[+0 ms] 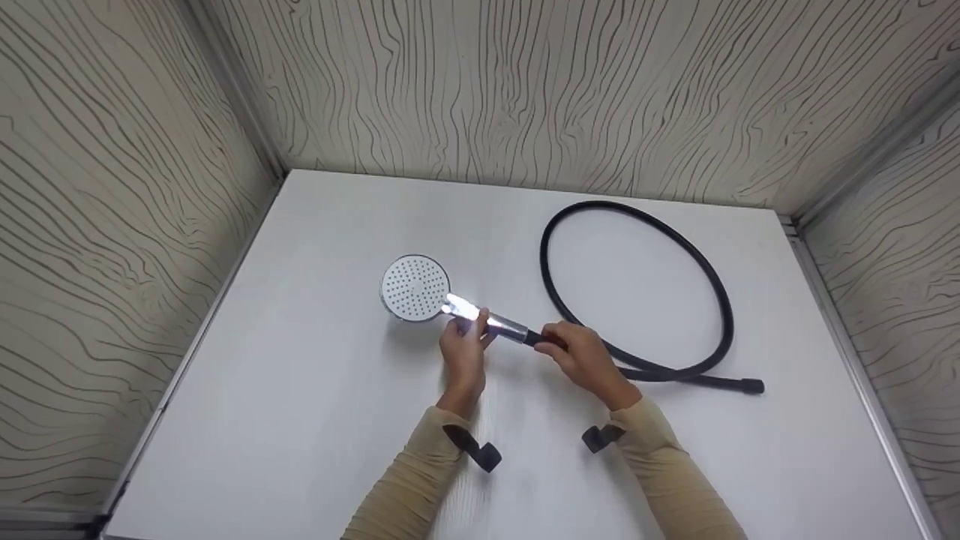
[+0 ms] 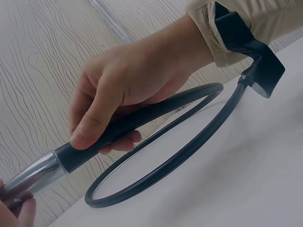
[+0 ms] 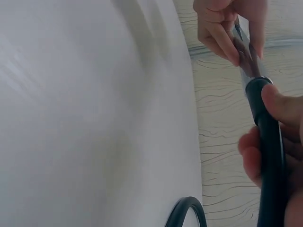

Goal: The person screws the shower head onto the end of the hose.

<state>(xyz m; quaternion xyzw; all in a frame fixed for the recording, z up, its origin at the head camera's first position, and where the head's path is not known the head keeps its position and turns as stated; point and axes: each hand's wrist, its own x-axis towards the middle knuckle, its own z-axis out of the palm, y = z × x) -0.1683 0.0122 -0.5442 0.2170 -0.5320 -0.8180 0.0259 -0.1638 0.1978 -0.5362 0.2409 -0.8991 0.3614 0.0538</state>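
A chrome shower head (image 1: 415, 288) with a round white dotted face is held over the table, its face turned up. My left hand (image 1: 465, 356) grips its shiny handle (image 1: 510, 328), thumb across the top. At the handle's lower end sits the black end of a hose (image 2: 71, 157), right against the chrome. My right hand (image 1: 585, 356) pinches this black end between thumb and fingers, as the right wrist view also shows. From there the black hose (image 1: 724, 300) runs back in a big loop on the table.
The hose's other end (image 1: 752, 386) lies on the right part of the white table (image 1: 300, 450). Wood-patterned panels (image 1: 525, 90) stand along the back and both sides. Each sleeve carries a black wrist mount (image 1: 487, 456).
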